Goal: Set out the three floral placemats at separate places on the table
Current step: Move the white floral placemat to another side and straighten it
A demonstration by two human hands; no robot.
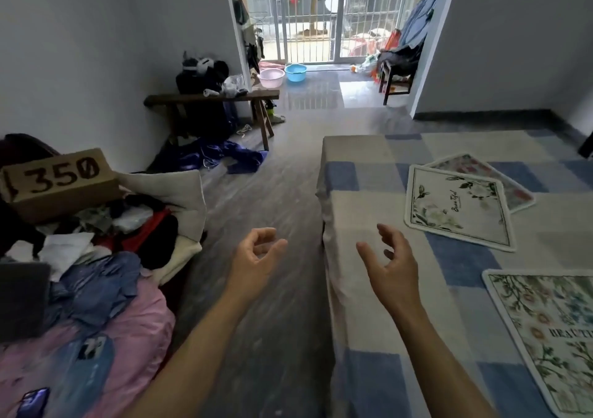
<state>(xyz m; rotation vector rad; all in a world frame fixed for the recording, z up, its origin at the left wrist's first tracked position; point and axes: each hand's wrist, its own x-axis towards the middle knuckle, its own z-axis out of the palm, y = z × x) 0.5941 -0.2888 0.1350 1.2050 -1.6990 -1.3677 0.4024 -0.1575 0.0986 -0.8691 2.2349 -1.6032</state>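
Note:
Three floral placemats lie on the table with the blue and white checked cloth. A white mat with green leaves rests partly on top of a pink-flowered mat at mid table. A third mat with daisies and lettering lies alone at the near right. My left hand hovers over the floor left of the table, fingers loosely curled, holding nothing. My right hand is above the table's left edge, fingers spread and empty, a short way left of the white mat.
A bed or sofa piled with clothes and a cardboard box marked 350 fills the left. A wooden bench stands by the wall with blue cloth on the floor beneath. Two basins and a chair sit near the barred door.

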